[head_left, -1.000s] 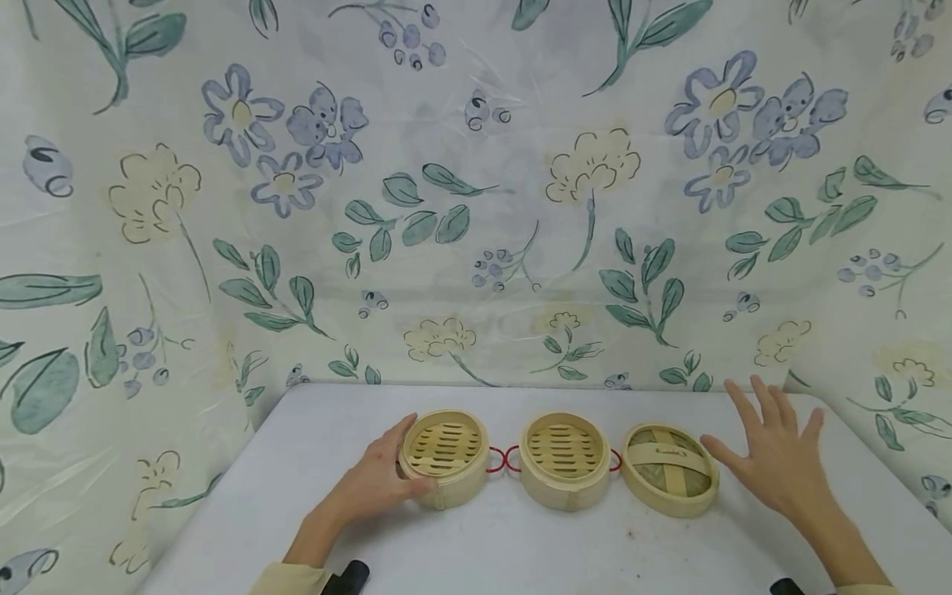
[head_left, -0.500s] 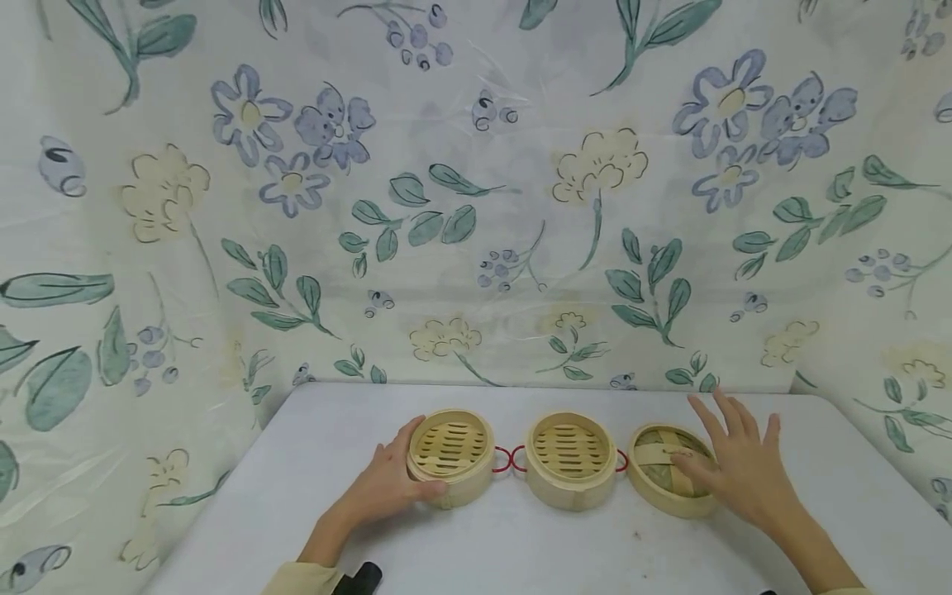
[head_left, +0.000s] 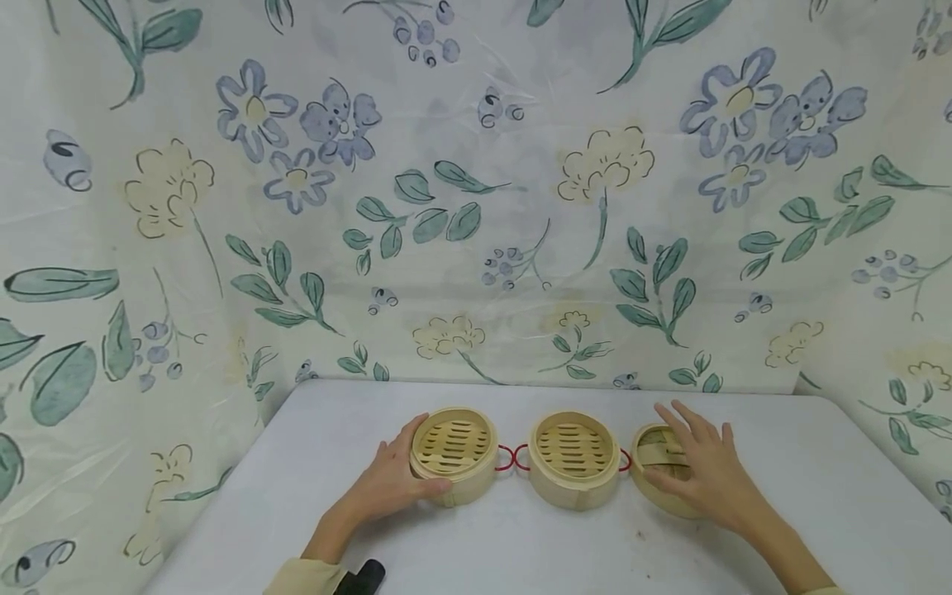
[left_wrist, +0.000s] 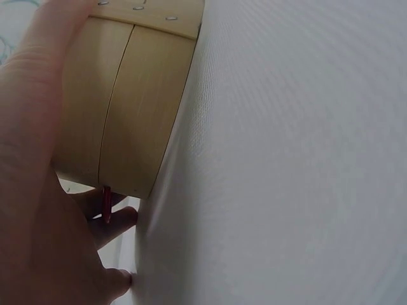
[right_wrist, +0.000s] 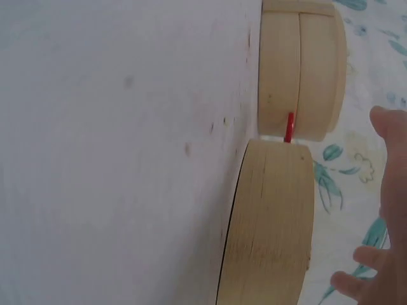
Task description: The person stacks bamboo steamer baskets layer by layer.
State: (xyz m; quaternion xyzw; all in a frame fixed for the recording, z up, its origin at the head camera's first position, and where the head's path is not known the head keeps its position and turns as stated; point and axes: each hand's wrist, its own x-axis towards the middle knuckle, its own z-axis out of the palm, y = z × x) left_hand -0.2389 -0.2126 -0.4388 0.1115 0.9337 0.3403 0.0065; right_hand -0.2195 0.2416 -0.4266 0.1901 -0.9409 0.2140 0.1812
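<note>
Three bamboo steamer pieces stand in a row on the white table point(head_left: 521, 545). My left hand point(head_left: 405, 471) grips the side of the left basket point(head_left: 454, 446), thumb at the front and fingers behind. The left wrist view shows the palm against that basket's wall point(left_wrist: 121, 108). The middle basket point(head_left: 574, 454) stands free, with red ring handles point(head_left: 507, 457) on its sides. My right hand point(head_left: 699, 471) lies spread over the woven lid point(head_left: 654, 463) on the right with straight fingers. In the right wrist view the fingers point(right_wrist: 388, 165) stay off the lid's rim point(right_wrist: 270, 222); contact is unclear.
A floral cloth point(head_left: 476, 207) hangs behind the table and down both sides. A small black object point(head_left: 364, 576) sits by my left sleeve at the near edge. Bare table surface lies in front of the row and to the right of the lid.
My right hand has moved left from beside the lid to over it. My left hand has kept its grip on the left basket.
</note>
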